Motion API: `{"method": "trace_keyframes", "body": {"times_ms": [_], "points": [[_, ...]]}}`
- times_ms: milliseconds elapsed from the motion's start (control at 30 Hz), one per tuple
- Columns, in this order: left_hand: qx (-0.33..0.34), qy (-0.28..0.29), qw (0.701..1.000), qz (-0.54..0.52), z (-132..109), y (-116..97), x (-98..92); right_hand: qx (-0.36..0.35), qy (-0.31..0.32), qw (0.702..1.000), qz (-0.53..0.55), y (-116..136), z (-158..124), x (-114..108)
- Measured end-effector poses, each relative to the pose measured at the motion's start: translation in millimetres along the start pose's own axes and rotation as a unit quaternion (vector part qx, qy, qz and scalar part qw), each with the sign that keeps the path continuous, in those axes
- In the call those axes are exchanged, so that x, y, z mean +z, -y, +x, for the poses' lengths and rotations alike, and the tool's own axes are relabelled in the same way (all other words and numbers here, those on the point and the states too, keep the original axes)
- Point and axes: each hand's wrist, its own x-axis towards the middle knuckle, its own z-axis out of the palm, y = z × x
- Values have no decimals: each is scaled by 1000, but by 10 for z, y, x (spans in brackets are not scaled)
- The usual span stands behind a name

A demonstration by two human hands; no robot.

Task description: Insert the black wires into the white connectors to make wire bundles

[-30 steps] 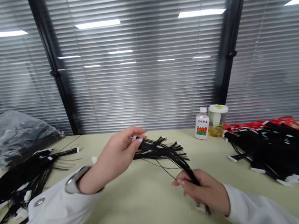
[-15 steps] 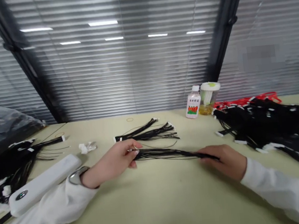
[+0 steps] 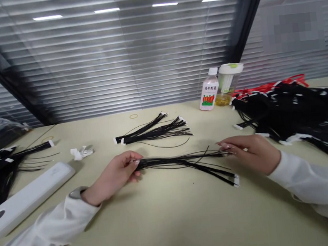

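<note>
A thin bundle of black cords [image 3: 182,162] with white end tags stretches across the pale green table [image 3: 168,223] between my two hands. My left hand [image 3: 115,175] pinches its left end, fingers closed on the cords. My right hand [image 3: 249,151] pinches several strands at the right end, while the other strands splay down to a white tag near the table. Both hands rest low on the tabletop. A second bundle of black cords [image 3: 153,131] lies flat further back, untouched.
A big heap of black and red cords [image 3: 299,112] fills the right side. A small bottle [image 3: 208,89] and a lidded jar [image 3: 226,84] stand at the back. A white flat device [image 3: 26,198], black cords [image 3: 0,167] and crumpled paper [image 3: 81,151] lie left.
My hands lowered the bundle from the air down to the table and spread apart, stretching it level. My right hand moved from a fist round the cords to a pinch.
</note>
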Motion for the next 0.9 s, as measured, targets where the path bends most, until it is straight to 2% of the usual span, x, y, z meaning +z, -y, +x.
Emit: {"method": "trace_keyframes", "body": {"times_ms": [133, 233, 333, 400, 633, 767, 900], "points": [[-9, -6, 1000, -2, -11, -13, 20, 44, 50, 998, 2, 68, 4, -80], [-16, -14, 1000, 3, -25, -39, 32, 74, 136, 987, 36, 81, -10, -151], [-23, -19, 1000, 8, -34, -66, 44, 58, 236, 969, 45, 87, -42, -161], [-23, -21, 1000, 7, -36, -77, 52, 45, 265, 963, 31, 101, -64, -141], [-21, -13, 1000, 1, -31, -61, 52, 72, 286, 954, 54, 152, -79, -151], [-25, 3, 1000, -5, -22, -51, 37, 55, 234, 970, 48, 134, -68, -148], [-29, 7, 999, -20, -23, -51, 31, 81, 218, 965, 123, 130, -77, -101]]}}
